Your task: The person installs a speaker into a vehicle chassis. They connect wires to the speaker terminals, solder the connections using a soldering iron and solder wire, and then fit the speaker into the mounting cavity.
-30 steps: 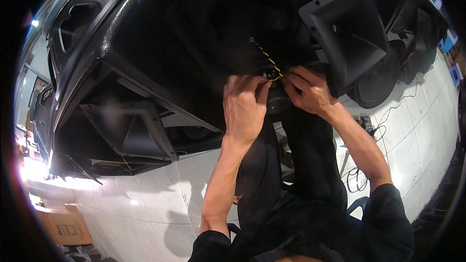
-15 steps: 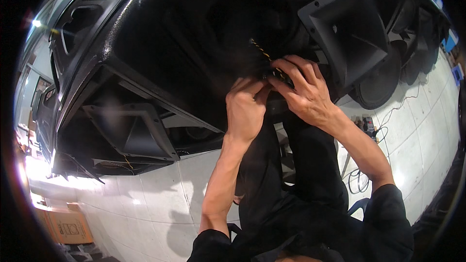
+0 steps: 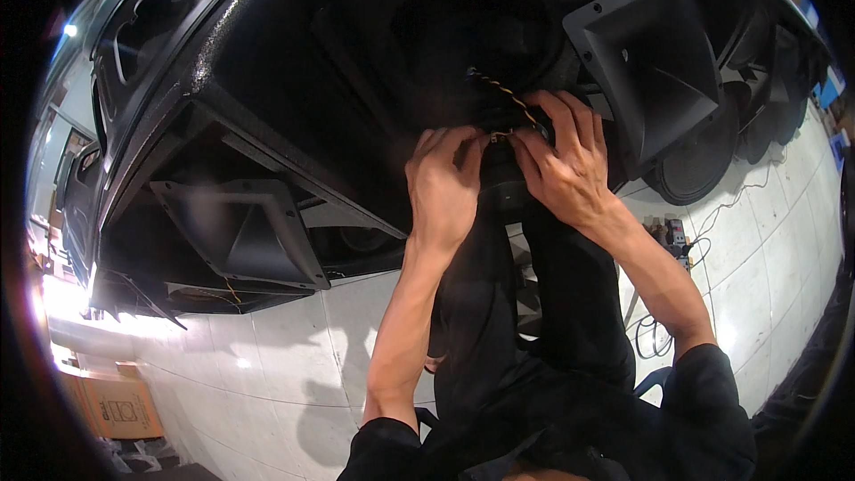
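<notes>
A twisted yellow-and-black wire (image 3: 506, 92) comes out of the dark inside of a black speaker cabinet (image 3: 267, 62) and runs down to my right hand (image 3: 570, 160). That hand pinches the wire between thumb and fingers. My left hand (image 3: 441, 187) sits beside it, thumb and index finger closed at a small metallic piece (image 3: 495, 137) near the wire's end. A short yellowish strand spans the narrow gap between the two hands. The piece is too small to name surely. Behind the wire, a round opening (image 3: 472, 22) shows in the cabinet.
A square black horn (image 3: 663, 62) leans right of my right hand, with round speaker cones (image 3: 695, 165) beyond it. Another horn (image 3: 254, 236) sits in a cabinet at left. A power strip (image 3: 670, 236) with cables and a cardboard box (image 3: 116, 403) lie on the tiled floor (image 3: 267, 356).
My hands have drawn slightly apart, and the small metallic piece now shows between them. More of the twisted wire is visible. The whole view has shifted a little.
</notes>
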The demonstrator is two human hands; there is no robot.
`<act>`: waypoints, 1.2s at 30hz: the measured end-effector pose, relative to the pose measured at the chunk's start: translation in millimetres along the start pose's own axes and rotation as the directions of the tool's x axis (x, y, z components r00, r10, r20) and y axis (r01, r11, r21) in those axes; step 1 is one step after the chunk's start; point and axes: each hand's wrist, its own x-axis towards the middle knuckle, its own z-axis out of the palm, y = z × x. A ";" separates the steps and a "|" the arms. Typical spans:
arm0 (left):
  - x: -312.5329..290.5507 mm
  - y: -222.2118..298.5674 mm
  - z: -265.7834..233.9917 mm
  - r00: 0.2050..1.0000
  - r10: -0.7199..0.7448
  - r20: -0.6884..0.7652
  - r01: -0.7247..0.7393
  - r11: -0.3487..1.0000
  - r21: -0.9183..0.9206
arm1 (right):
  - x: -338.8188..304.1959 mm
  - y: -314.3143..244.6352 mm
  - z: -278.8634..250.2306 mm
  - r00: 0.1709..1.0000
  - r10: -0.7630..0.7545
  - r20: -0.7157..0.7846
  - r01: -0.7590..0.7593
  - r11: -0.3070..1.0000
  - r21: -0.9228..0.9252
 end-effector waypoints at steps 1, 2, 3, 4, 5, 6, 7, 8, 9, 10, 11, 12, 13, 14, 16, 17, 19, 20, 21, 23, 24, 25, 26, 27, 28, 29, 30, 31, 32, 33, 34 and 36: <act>1.3 -2.8 2.0 1.000 0.009 0.004 -0.009 1.000 0.000 | 1.0 -1.9 0.7 1.000 0.022 0.005 -0.022 1.000 -0.006; 2.0 -5.7 4.4 1.000 0.019 0.008 -0.019 1.000 0.000 | 1.9 -3.7 0.5 0.999 0.036 0.008 -0.035 0.999 -0.008; 2.7 -7.3 5.7 1.000 0.029 0.012 -0.029 1.000 0.000 | 2.7 -5.6 -0.3 0.999 0.049 0.010 -0.049 0.999 -0.009; 2.9 -8.2 6.4 1.000 0.017 0.016 -0.017 1.000 -0.001 | 2.7 -7.0 -0.1 0.998 0.065 0.014 -0.065 0.998 -0.012; 2.9 -9.0 6.8 1.000 0.006 0.021 -0.006 1.000 -0.001 | 2.4 -7.8 1.0 0.997 0.073 0.012 -0.073 0.997 -0.011; 3.1 -9.7 7.2 1.000 -0.006 0.025 0.006 1.000 0.000 | 1.9 -8.5 2.4 0.997 0.081 0.010 -0.081 0.997 -0.009; 3.6 -9.7 7.8 1.000 -0.006 0.025 0.006 1.000 0.005 | 1.8 -9.1 2.9 0.996 0.088 0.009 -0.088 0.996 -0.009; 4.3 -9.6 8.3 1.000 -0.006 0.025 0.006 1.000 0.010 | 2.4 -10.1 2.8 0.995 0.096 0.011 -0.096 0.995 -0.010; 4.5 -9.5 8.4 1.000 -0.007 0.025 0.007 1.000 0.017 | 3.6 -11.2 2.4 0.994 0.104 0.012 -0.104 0.995 -0.010; 4.8 -9.3 8.8 1.000 -0.003 0.029 0.003 1.000 0.017 | 4.4 -11.2 1.5 0.994 0.113 0.013 -0.113 0.994 -0.013; 5.1 -9.1 9.1 0.999 0.000 0.032 0.000 1.000 0.017 | 4.6 -10.8 0.9 0.994 0.111 0.019 -0.111 0.994 -0.015; 5.3 -9.0 9.2 0.999 0.003 0.036 -0.004 1.000 0.018 | 4.6 -10.5 0.5 0.994 0.109 0.024 -0.109 0.994 -0.016; 5.3 -8.6 9.0 0.999 0.008 0.037 -0.009 1.000 0.024 | 4.8 -10.4 0.3 0.994 0.107 0.030 -0.107 0.994 -0.016; 5.0 -8.1 8.7 0.999 0.013 0.037 -0.014 0.999 0.030 | 5.2 -10.7 -0.4 0.994 0.107 0.039 -0.106 0.994 -0.015; 4.0 -7.4 8.1 0.999 0.016 0.042 -0.018 0.999 0.032 | 6.1 -11.8 -2.2 0.993 0.106 0.058 -0.105 0.994 -0.012; 3.3 -7.1 7.8 0.999 0.015 0.046 -0.016 0.999 0.029 | 6.0 -12.0 -2.4 0.993 0.105 0.061 -0.105 0.994 -0.012; 2.5 -7.9 7.5 0.999 0.025 0.045 -0.026 0.999 0.023 | 6.3 -12.4 -2.6 0.992 0.104 0.065 -0.103 0.995 -0.010; 2.0 -9.3 7.6 0.999 0.036 0.040 -0.037 0.999 0.021 | 6.0 -12.6 -3.2 0.991 0.105 0.086 -0.105 0.994 -0.002; 1.7 -10.1 7.4 0.998 0.048 0.036 -0.049 0.999 0.020 | 5.1 -12.9 -4.3 0.989 0.106 0.107 -0.107 0.994 0.007; 1.1 -9.3 6.7 0.998 0.030 0.057 -0.031 0.999 0.020 | 5.0 -14.0 -5.0 0.986 0.113 0.123 -0.116 0.993 0.014; 0.9 -9.2 6.2 0.997 0.020 0.068 -0.022 1.000 0.021 | 6.1 -15.8 -4.7 0.986 0.119 0.118 -0.121 0.993 0.012; 1.2 -9.5 6.6 0.997 0.034 0.069 -0.035 0.999 0.015 | 7.0 -17.0 -4.8 0.986 0.126 0.113 -0.127 0.992 0.007; 1.7 -10.5 6.9 0.996 0.047 0.070 -0.048 0.999 0.009 | 7.8 -17.6 -2.9 0.987 0.111 0.116 -0.112 0.994 0.001; 1.9 -11.1 7.2 0.996 0.061 0.071 -0.061 0.998 0.003 | 8.5 -17.9 0.3 0.988 0.096 0.118 -0.096 0.995 -0.006; 2.0 -11.1 7.6 0.996 0.064 0.065 -0.064 0.998 -0.002 | 8.6 -17.8 2.5 0.989 0.082 0.120 -0.081 0.997 -0.012; 2.1 -10.9 8.1 0.996 0.068 0.060 -0.068 0.998 -0.007 | 8.3 -17.7 3.0 0.987 0.090 0.134 -0.090 0.996 -0.001; 2.1 -10.8 8.6 0.996 0.071 0.054 -0.071 0.997 -0.012 | 8.1 -17.7 3.3 0.984 0.097 0.149 -0.100 0.995 0.010; 1.9 -10.9 8.8 0.996 0.064 0.054 -0.064 0.998 -0.009 | 7.8 -18.1 4.0 0.981 0.103 0.163 -0.109 0.994 0.023; 1.7 -11.0 9.2 0.997 0.057 0.054 -0.057 0.998 -0.007 | 7.1 -17.9 4.5 0.981 0.108 0.160 -0.115 0.993 0.036; 1.5 -11.2 9.1 0.997 0.050 0.054 -0.050 0.999 -0.004 | 6.1 -17.4 4.7 0.981 0.113 0.157 -0.121 0.991 0.049; 1.2 -11.6 9.0 0.997 0.049 0.058 -0.049 0.999 -0.005 | 4.7 -17.1 5.5 0.981 0.118 0.155 -0.129 0.990 0.060; 0.7 -12.4 8.4 0.997 0.048 0.065 -0.047 0.999 -0.006 | -0.9 -18.3 13.6 0.990 0.108 0.092 -0.118 0.988 0.104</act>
